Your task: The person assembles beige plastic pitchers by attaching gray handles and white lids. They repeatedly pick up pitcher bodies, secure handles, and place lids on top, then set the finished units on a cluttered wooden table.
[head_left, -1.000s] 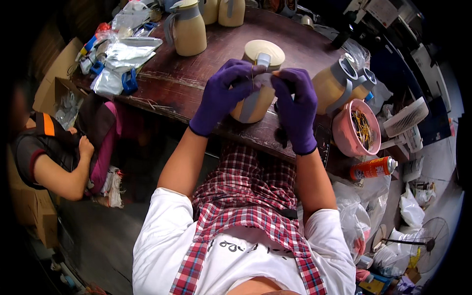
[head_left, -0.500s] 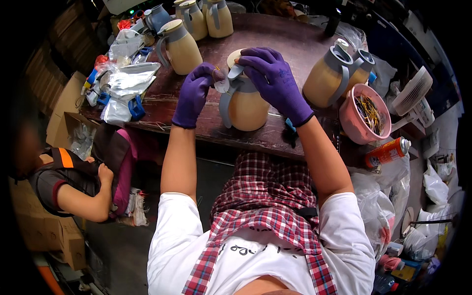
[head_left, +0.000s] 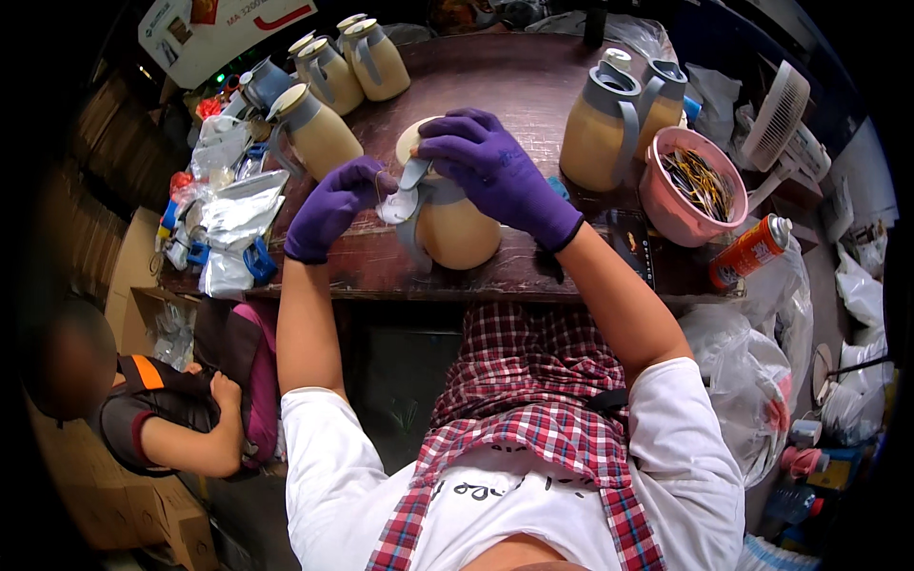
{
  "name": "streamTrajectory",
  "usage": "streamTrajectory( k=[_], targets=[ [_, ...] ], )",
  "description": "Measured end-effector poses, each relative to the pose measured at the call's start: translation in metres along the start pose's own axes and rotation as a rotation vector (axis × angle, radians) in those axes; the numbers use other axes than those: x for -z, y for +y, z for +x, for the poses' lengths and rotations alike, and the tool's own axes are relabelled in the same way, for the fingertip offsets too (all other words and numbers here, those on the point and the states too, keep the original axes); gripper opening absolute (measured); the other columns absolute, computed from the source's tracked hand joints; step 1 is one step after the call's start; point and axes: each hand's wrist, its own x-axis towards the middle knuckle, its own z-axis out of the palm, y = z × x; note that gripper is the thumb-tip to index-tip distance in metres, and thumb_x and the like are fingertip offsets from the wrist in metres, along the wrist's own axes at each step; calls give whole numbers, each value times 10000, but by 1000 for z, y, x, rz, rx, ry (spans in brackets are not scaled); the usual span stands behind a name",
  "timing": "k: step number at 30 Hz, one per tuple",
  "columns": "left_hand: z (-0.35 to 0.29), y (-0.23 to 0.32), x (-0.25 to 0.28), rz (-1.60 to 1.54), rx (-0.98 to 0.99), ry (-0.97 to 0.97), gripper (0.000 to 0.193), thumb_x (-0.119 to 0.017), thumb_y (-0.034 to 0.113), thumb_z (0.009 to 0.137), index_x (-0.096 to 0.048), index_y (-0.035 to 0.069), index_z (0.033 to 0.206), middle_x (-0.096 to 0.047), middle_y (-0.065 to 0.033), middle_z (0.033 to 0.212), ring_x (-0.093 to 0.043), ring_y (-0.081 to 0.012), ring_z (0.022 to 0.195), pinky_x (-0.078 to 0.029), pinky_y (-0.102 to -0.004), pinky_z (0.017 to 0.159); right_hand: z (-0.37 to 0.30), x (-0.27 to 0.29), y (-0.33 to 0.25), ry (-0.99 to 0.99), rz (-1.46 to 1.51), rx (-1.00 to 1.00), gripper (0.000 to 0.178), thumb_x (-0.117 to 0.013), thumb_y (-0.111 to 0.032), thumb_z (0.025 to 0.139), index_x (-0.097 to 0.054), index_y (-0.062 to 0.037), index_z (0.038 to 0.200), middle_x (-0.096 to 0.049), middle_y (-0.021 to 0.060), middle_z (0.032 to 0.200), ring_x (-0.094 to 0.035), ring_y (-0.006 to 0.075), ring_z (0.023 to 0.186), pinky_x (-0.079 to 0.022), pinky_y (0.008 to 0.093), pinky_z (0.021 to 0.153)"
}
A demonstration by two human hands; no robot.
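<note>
A beige vacuum jug (head_left: pixel 459 234) with a grey collar stands before me near the table's front edge. My right hand (head_left: pixel 495 169), in a purple glove, grips the top of it; its fingers curl over the cream and grey lid (head_left: pixel 415 143). At the jug's left my left hand (head_left: pixel 333 205), gloved alike, pinches a thin yellowish string with a white tag (head_left: pixel 397 206). The tag hangs beside the grey handle (head_left: pixel 409 243) and close under the lid. My right fingers partly hide the jug's collar, so I cannot tell how the lid sits.
More jugs stand at the back left (head_left: pixel 376 62) and right (head_left: pixel 600 128). Right of me are a pink basin (head_left: pixel 687 195) of string ties, an orange spray can (head_left: pixel 752 252) and a fan (head_left: pixel 776 119). Silvery bags (head_left: pixel 243 209) lie left, near a seated person (head_left: pixel 181 419).
The whole view has shifted, and the jug and both hands now appear further left in it. The tag has come nearer to the jug's handle. Both hands keep their grips.
</note>
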Motion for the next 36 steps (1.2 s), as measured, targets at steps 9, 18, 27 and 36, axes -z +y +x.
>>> streamTrajectory(
  k=[9, 18, 27, 36],
  targets=[
    [13, 24, 6, 273, 149, -112, 267, -648, 105, 791, -649, 33, 1049, -633, -20, 1048, -546, -101, 911, -451, -260, 870, -3, 3, -5, 22, 140, 1, 238, -686, -108, 885, -690, -158, 1117, -641, 52, 1245, -526, 347, 1227, -462, 441, 1036],
    [-19, 31, 7, 270, 294, 166, 310, -614, 91, 728, -674, 31, 1026, -653, -5, 933, -552, -74, 791, -443, -215, 722, -6, -1, -10, -14, 202, 32, 263, -654, -95, 924, -681, -157, 1178, -612, 39, 1314, -488, 334, 1299, -433, 446, 1094],
    [21, -16, 23, 422, -108, 529, 168, -566, 7, 850, -640, 43, 996, -626, 14, 893, -546, -51, 767, -421, -195, 688, -8, -3, -3, 34, 146, -1, 321, -663, -70, 897, -661, -159, 1206, -608, 54, 1326, -486, 339, 1312, -447, 454, 1079],
    [-86, -93, -53, -105, -83, 957, 347, -557, 172, 1025, -534, 61, 1353, -595, 0, 967, -549, -72, 837, -461, -223, 750, -80, 7, -41, 276, 68, -437, 525, -645, -48, 838, -552, -76, 1354, -582, 159, 1268, -566, 330, 1156, -472, 442, 1010]
  ],
)
